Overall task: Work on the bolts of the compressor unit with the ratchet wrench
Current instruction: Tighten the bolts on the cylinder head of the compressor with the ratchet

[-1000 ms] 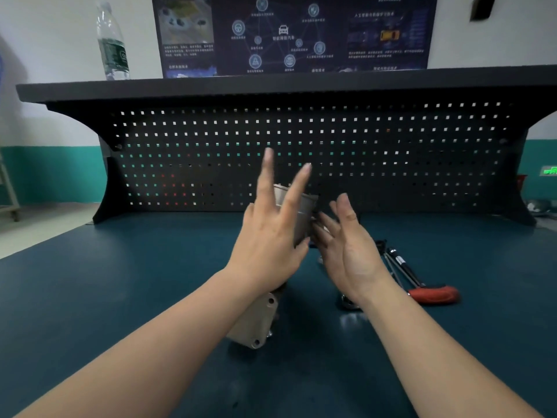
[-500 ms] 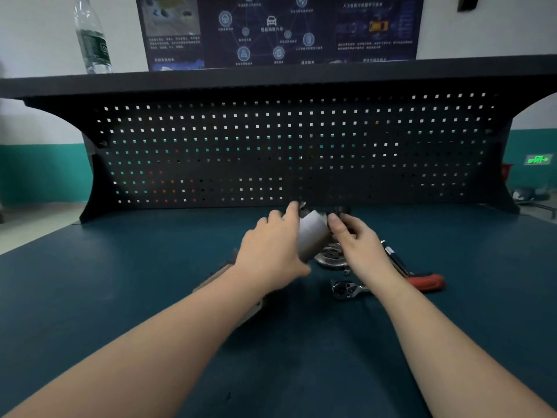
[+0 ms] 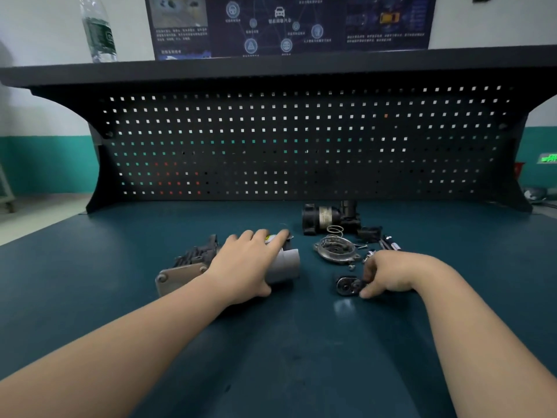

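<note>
A: Surface?

B: Bench [image 3: 90, 297] with a dark teal top, matte, a faint sheen just in front of the right hand. Black pegboard [image 3: 301, 146] rises along its far edge, with a black shelf [image 3: 271, 67] on top.

A: Room behind it?

B: White wall with a teal band low down, seen at both ends of the pegboard. A dark poster [image 3: 289, 22] with diagrams hangs above the shelf. A clear bottle [image 3: 99, 31] with a green label stands on the shelf, left. A green lit sign [image 3: 549, 158] shows at far right.

A: Compressor?

B: Compressor [image 3: 187, 267] lies on its side at mid-bench, grey flange plate toward the camera, finned body behind, pale cylinder pointing right.

A: Left hand?

B: Left hand [image 3: 247, 267] lies over the cylinder, fingers spread along the top, thumb down on the near side. It cups the cylinder.

A: Right hand?

B: Right hand [image 3: 388, 276] is down on the bench, well right of the compressor, fingers curled round the ratchet [image 3: 346, 286] near its head. Only the round head shows; the handle is hidden under the hand.

A: Loose parts?

B: Round metal cover [image 3: 336, 251] lies between the hands, farther back. A spring [image 3: 335, 229] sits just behind it. A black motor part [image 3: 325, 217] lies near the pegboard. Small screws and dark bits are scattered right of the cover, too small to sort.
</note>
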`<state>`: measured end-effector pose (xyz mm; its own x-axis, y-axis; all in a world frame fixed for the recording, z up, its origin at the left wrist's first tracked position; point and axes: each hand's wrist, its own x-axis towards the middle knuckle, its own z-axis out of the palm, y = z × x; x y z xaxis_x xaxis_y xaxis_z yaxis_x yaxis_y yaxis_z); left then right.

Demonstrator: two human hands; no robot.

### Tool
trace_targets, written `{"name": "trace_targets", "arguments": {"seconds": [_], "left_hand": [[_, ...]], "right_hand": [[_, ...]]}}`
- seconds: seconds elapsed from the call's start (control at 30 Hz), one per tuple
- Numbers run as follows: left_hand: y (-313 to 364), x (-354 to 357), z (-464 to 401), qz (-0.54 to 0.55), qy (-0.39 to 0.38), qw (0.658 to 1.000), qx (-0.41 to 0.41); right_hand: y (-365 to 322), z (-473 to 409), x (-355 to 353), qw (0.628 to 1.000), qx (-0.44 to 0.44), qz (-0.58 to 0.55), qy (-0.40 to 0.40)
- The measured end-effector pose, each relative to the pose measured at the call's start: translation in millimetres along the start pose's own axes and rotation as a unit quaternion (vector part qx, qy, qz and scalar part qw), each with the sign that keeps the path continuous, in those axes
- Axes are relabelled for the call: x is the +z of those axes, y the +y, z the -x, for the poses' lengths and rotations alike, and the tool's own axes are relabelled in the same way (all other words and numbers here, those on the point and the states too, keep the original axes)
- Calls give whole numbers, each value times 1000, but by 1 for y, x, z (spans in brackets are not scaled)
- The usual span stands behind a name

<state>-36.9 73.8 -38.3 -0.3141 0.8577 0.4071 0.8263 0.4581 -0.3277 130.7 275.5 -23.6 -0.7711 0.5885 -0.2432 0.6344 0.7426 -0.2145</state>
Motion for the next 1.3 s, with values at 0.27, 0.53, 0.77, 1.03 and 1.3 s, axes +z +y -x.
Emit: {"name": "trace_targets", "arguments": {"seconds": [0.27, 0.53, 0.77, 1.03, 1.3], "left_hand": [[26, -2, -21, 21, -5, 999, 27], [69, 4, -40, 42, 35, 999, 3], [74, -15, -10, 358, 63, 932, 10], [60, -26, 61, 931, -33, 131, -339], [71, -28, 61, 902, -42, 251, -349]], "right_hand": [[13, 1, -6, 982, -102, -73, 138], [-24, 40, -26, 867, -266, -256, 334], [-58, 55, 12, 883, -325, -169, 292], [-65, 58, 16, 934, -293, -88, 186], [-75, 62, 21, 956, -248, 7, 157]]}}
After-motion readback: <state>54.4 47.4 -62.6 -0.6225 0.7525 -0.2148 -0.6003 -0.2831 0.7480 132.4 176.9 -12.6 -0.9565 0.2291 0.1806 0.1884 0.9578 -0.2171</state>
